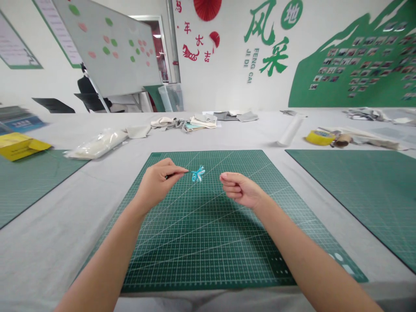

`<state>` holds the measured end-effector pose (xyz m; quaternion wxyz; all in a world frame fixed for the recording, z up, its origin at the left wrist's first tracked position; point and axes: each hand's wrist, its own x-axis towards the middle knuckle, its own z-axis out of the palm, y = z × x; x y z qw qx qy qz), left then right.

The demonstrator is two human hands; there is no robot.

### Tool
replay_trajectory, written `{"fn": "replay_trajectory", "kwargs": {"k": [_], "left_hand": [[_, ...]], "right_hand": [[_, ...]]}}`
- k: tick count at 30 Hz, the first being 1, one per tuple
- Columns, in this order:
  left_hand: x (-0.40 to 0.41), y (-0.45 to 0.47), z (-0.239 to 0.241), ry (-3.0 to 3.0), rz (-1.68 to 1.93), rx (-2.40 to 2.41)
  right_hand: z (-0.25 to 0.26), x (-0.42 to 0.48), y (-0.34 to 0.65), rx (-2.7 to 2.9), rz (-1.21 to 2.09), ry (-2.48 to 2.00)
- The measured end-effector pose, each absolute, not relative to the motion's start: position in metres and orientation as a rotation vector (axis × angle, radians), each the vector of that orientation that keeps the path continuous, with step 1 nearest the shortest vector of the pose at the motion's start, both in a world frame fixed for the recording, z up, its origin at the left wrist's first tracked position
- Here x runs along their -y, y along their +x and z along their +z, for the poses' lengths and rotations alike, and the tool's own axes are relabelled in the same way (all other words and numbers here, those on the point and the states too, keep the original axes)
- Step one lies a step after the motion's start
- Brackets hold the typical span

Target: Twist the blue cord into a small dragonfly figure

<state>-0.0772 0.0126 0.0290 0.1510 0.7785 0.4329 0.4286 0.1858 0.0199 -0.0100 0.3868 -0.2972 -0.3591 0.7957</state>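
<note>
My left hand (161, 178) pinches the thin dark end of a small blue-and-white ornament (197, 174) between thumb and fingertips. The ornament has a curled blue part and a few pale, splayed strips. It is held over a green cutting mat (195, 242) with a printed grid. To the right of it, apart from the ornament, my right hand (239, 189) is closed, thumb and forefinger pressed together and the other fingers curled in. Whatever those fingertips may hold is too small to make out.
More cutting mats (364, 190) lie left and right on the grey-covered table. At the left are a yellow packet (21, 145) and a clear plastic bag (99, 144). Fabric scraps (201, 121) lie at the back. A white roll (290, 131) and yellow tape (320, 137) lie at right.
</note>
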Motion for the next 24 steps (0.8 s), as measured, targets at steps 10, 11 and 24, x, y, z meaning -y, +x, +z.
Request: {"fn": "replay_trajectory", "kwargs": {"k": [10,11,24], "left_hand": [[-0.025,-0.089,0.013,1.790,1.556,-1.370],[-0.026,-0.092,0.011,1.639,1.546,-1.326],[-0.024,-0.101,0.022,0.793,1.424,-0.809]], "right_hand": [[0.003,-0.021,0.202,0.783,1.892,-0.696],[0.003,-0.023,0.203,0.790,1.855,-0.739],[-0.034,-0.050,0.217,1.318,0.607,-1.432]]}}
